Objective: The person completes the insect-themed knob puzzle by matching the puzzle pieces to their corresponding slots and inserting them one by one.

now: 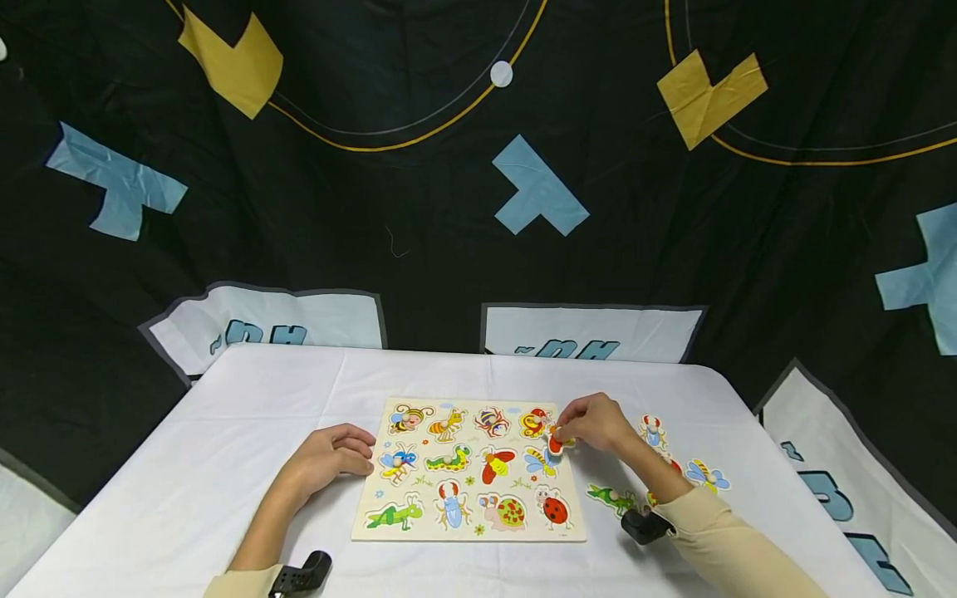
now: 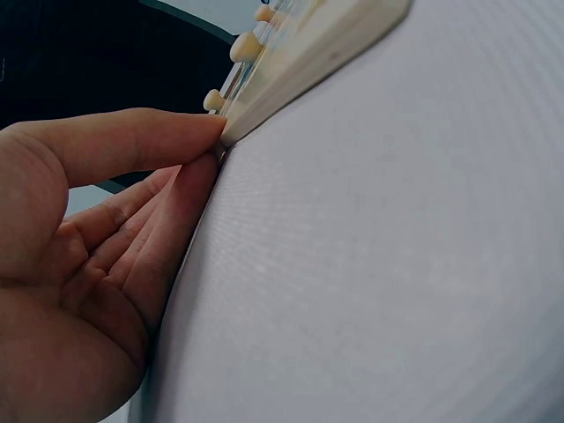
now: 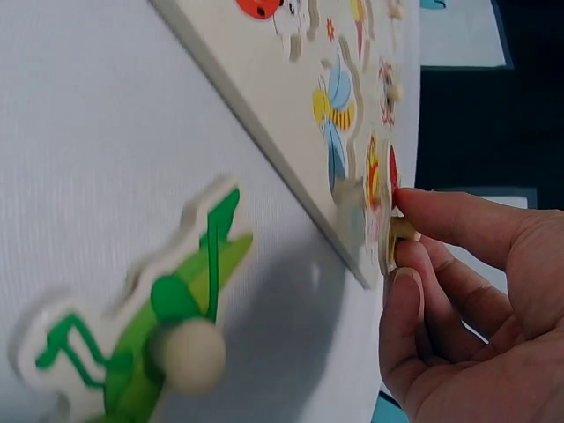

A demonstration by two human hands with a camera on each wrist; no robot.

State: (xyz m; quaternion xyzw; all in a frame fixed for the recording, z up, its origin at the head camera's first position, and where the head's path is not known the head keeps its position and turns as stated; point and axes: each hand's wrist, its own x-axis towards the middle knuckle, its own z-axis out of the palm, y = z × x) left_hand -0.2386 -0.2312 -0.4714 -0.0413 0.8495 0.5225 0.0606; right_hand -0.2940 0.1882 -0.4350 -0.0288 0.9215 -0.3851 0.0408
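A pale wooden puzzle board (image 1: 426,531) with printed insects lies on the table. At its left edge is my left hand (image 1: 325,461); in the left wrist view, thumb and index finger (image 2: 141,141) touch the board's corner, fairly straight. My right hand (image 1: 596,423) pinches a knobbed puzzle piece (image 1: 555,443), partly red, over the board's upper right edge. In the right wrist view the piece (image 3: 386,242) appears nearly edge-on, its knob between thumb and fingers, so most of its picture is hidden. It overlaps the red-and-yellow insect picture (image 1: 534,422) there.
Right of the board lie loose pieces: a green grasshopper (image 1: 613,497), a blue beetle with red pincers (image 1: 653,430) and a blue-winged bee (image 1: 706,475). Others are partly covered by my right forearm (image 1: 650,465). A white cloth covers the table (image 1: 299,390); a black curtain hangs behind.
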